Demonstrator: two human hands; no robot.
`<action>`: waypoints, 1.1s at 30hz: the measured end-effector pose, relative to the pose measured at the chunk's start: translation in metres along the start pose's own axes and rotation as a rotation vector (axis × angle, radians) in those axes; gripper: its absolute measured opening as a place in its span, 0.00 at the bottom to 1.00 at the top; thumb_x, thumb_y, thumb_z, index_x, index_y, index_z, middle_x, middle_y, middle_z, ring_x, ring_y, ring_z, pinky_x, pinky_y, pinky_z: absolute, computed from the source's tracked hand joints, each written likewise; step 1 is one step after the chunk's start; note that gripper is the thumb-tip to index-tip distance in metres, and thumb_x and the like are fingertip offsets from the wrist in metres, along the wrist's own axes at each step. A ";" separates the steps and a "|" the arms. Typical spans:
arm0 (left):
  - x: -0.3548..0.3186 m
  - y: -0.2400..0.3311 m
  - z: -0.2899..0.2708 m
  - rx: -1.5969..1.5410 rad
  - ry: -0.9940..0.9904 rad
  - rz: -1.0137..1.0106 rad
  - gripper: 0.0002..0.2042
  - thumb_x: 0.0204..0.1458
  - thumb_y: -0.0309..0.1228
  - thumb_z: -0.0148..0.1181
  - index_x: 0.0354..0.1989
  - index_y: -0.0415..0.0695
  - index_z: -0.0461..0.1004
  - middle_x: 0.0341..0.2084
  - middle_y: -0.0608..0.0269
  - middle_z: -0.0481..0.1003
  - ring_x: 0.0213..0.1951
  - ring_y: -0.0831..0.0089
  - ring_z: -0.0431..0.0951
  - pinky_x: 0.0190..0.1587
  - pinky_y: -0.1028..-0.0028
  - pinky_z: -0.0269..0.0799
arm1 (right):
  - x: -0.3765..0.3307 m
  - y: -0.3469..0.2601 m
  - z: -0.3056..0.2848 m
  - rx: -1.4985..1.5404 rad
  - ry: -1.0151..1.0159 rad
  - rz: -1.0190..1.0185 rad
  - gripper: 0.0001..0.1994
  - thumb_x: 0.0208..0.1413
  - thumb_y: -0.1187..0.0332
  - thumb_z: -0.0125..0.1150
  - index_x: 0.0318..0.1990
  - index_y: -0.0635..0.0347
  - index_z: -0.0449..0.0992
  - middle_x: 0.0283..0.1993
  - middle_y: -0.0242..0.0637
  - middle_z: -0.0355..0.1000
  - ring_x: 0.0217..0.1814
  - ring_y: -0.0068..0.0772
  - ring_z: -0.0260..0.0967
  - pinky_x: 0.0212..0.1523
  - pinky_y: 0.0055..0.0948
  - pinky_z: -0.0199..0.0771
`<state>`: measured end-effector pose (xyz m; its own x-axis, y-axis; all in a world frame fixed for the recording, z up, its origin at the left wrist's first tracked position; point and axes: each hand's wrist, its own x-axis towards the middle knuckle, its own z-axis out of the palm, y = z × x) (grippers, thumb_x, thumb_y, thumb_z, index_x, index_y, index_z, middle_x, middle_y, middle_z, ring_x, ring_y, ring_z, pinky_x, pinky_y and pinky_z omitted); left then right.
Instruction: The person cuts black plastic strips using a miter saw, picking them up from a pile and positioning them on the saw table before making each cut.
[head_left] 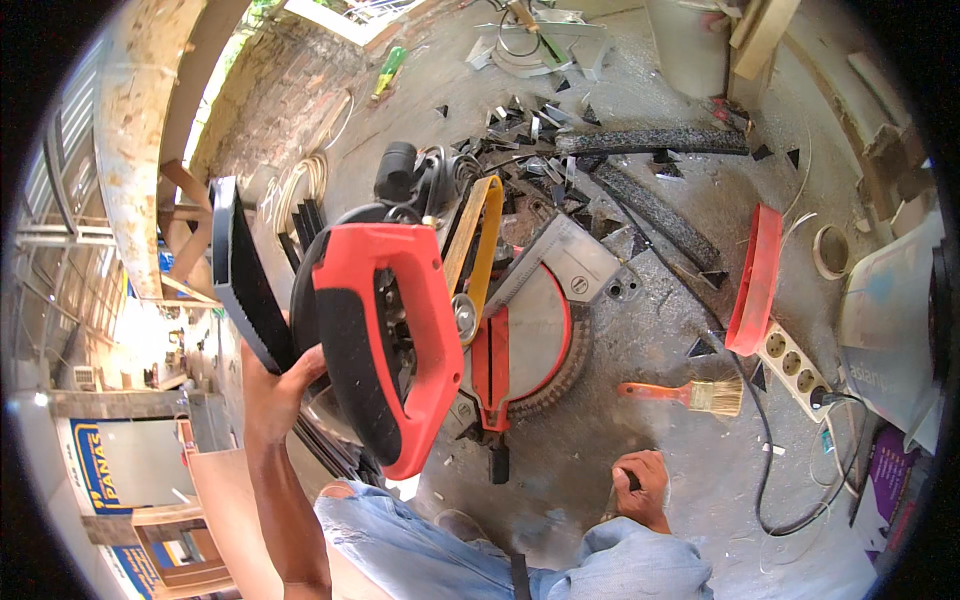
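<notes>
My left hand (280,385) is closed on the lower end of a long black profile (245,270), which stands up and leans left, beside the saw. A mitre saw (390,340) with a red and black handle sits in front of me, its head raised over a round base with a red turntable arm. By my right knee, my right hand (645,485) is curled around something small and dark, too hidden to name. A yellow strip (487,245) curves up beside the saw's fence (570,260).
Black offcuts (540,125) lie heaped beyond the saw, with dark speckled bars (650,142). On the right are a paintbrush (690,396), a red curved piece (754,280), a power strip (792,370) with a black cable, and a large bucket (895,330). A green screwdriver (389,72) lies farther off.
</notes>
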<state>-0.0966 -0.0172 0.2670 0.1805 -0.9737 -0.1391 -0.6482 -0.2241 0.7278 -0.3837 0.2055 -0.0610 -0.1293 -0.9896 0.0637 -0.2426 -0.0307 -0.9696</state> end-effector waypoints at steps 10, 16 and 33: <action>0.014 0.000 -0.005 0.095 0.042 0.238 0.12 0.46 0.27 0.72 0.34 0.34 0.77 0.25 0.66 0.78 0.27 0.80 0.75 0.32 0.76 0.73 | 0.002 -0.009 0.002 -0.045 -0.049 -0.033 0.02 0.50 0.73 0.61 0.28 0.58 0.75 0.31 0.37 0.74 0.34 0.39 0.70 0.42 0.37 0.65; 0.042 0.008 -0.013 0.334 -0.013 0.305 0.12 0.46 0.30 0.71 0.30 0.34 0.77 0.20 0.68 0.74 0.25 0.84 0.71 0.28 0.76 0.69 | -0.005 -0.005 0.011 -0.085 -0.029 -0.002 0.01 0.50 0.74 0.61 0.28 0.59 0.76 0.31 0.39 0.75 0.36 0.40 0.70 0.43 0.35 0.66; 0.058 0.019 -0.022 0.229 -0.059 0.234 0.18 0.35 0.35 0.61 0.30 0.31 0.79 0.28 0.42 0.79 0.35 0.53 0.82 0.41 0.64 0.76 | -0.010 0.004 0.016 -0.071 -0.013 0.038 0.05 0.53 0.73 0.60 0.29 0.65 0.76 0.31 0.41 0.76 0.36 0.37 0.71 0.46 0.35 0.66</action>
<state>-0.0815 -0.0773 0.2875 -0.0313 -0.9991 -0.0295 -0.8178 0.0086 0.5754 -0.3677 0.2133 -0.0690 -0.1273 -0.9916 0.0237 -0.3055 0.0164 -0.9520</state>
